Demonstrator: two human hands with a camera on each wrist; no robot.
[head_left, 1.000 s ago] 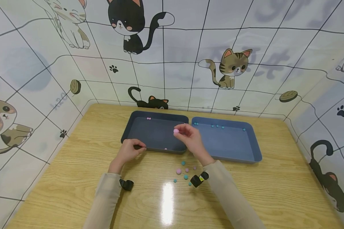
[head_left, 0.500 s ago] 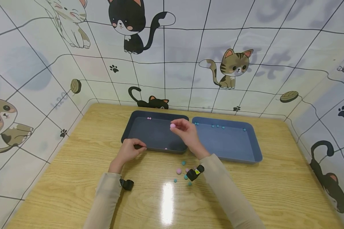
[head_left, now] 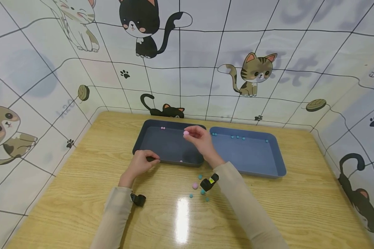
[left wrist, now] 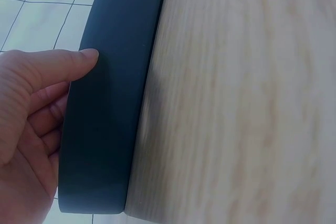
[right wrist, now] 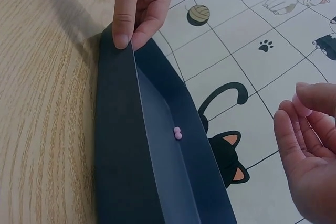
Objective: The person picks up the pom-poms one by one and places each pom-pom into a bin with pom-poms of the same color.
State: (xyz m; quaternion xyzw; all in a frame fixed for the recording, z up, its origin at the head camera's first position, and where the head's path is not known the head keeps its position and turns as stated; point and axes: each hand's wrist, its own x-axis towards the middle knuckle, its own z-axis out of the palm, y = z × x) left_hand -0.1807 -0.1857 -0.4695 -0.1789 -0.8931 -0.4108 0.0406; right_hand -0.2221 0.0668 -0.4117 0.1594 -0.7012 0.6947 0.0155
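Observation:
My left hand [head_left: 141, 162] grips the front rim of the dark tray [head_left: 165, 141] near its left corner; in the left wrist view the thumb [left wrist: 86, 61] lies on the tray's outer wall. Over the right part of that tray, my right hand [head_left: 202, 142] pinches a pink ball [head_left: 186, 133] between thumb and fingertips. The right wrist view shows the pink ball [right wrist: 302, 106] partly hidden by the thumb. Two small pink balls [right wrist: 177, 132] lie together inside the dark tray, and another pink ball [head_left: 181, 161] sits by its front wall.
A blue tray [head_left: 252, 155] with several teal balls [head_left: 237, 137] stands to the right of the dark one. On the wooden table [head_left: 156, 214] in front lie a pink ball [head_left: 195, 186] and several teal balls [head_left: 191, 196]. A cat-patterned wall [head_left: 196, 79] rises behind.
My right hand has moved left and slightly away from me over the dark tray, still pinching the pink ball. The left hand keeps its hold on the rim.

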